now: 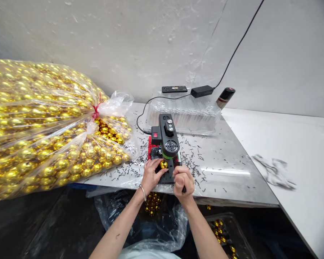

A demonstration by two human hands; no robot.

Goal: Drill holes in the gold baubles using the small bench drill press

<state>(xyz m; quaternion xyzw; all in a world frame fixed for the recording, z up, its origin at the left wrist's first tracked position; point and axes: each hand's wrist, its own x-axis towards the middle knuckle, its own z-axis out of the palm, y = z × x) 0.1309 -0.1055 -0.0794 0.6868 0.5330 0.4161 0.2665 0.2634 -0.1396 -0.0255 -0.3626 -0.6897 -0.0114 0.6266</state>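
Note:
My left hand [151, 175] pinches a shiny gold ball [163, 164] between thumb and fingers, under the head of a small black bench drill-like machine [169, 138]. That machine has round vents on top, a side box with a red switch [155, 135] and a dark base plate [166, 177]. To the right of the base, my right hand [184, 181] is closed in a fist around a black lever handle [184, 189], of which only the end shows. Whatever lies directly beneath the machine's head is hidden from above.
A huge clear bag of gold balls [43, 133] fills the left. Behind the machine are a clear plastic tray [189, 118], a power adapter [202, 91] and a spray can [225, 98]. Dark shavings litter the table. Below hangs an open plastic bag [113, 212]; gloves [275, 172] lie right.

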